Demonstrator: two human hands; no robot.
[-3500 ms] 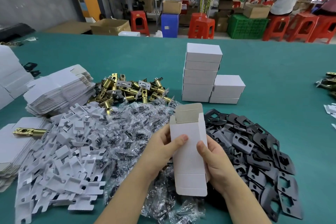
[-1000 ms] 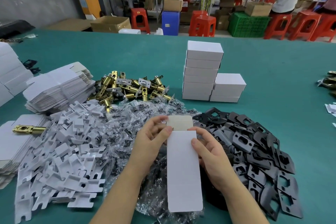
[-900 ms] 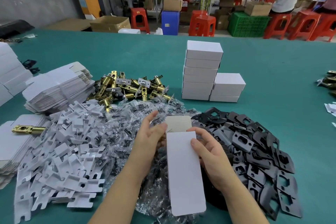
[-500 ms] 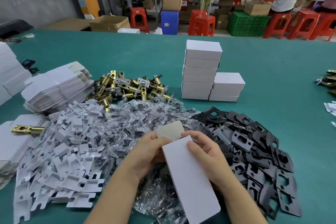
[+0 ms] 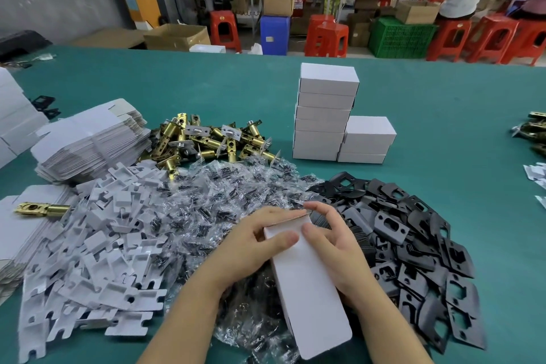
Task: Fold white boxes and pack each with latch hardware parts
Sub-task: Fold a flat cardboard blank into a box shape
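Both hands grip one long white box at its far end: the left hand curls round the left edge with its thumb laid across the white top face, and the right hand clasps the right edge with its thumb pressed on the same face and its fingers bent over the end flap, which lies nearly folded down. The box slants from the hands toward the near table edge, its near end lifted over a heap of clear plastic screw bags that spreads beneath and beyond the hands. Left of the box lies a broad pile of white cardboard inserts, and farther left of that a single brass latch rests on a flat sheaf of unfolded white cartons. Right of the box sits a heap of black strike plates. Beyond the box, past the bags, a cluster of brass latch bolts lies on the green table, with a bundled stack of flat box blanks to its left. Beyond the box and a little right stand finished white boxes in two touching stacks, the left one taller. Far behind, red stools and a green crate line the floor.
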